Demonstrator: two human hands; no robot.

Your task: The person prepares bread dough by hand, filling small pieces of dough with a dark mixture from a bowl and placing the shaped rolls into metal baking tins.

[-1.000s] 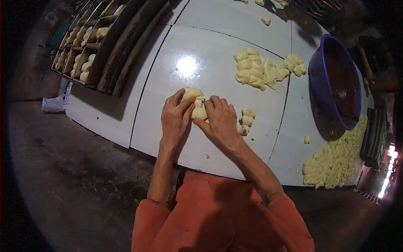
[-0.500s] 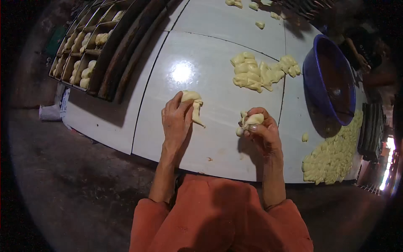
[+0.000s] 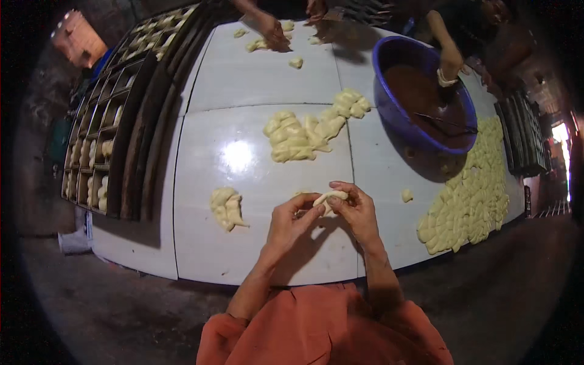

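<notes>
A piece of pale dough [image 3: 333, 196] is stretched between my two hands above the white table. My left hand [image 3: 291, 224] pinches its left end between thumb and fingers. The fingers and thumb of my right hand [image 3: 357, 213] are closed on the other end. A bit of pale dough shows behind my left fingers; whether it is separate I cannot tell. To the left of my hands lies a small clump of dough pieces [image 3: 226, 208]. Beyond them is a larger group of joined dough pieces [image 3: 292, 139].
A purple basin [image 3: 378, 91] of brown liquid stands at the right, with a co-worker's hand [image 3: 450, 64] over it. Many dough pieces [image 3: 465, 201] cover the table's right side. Divided trays [image 3: 100, 121] of dough line the left. Another person's hand [image 3: 272, 30] touches dough at the far edge.
My left hand has left the dough clump and come together with my right hand at the dough piece. The view has shifted, bringing co-workers' hands into sight at the far side.
</notes>
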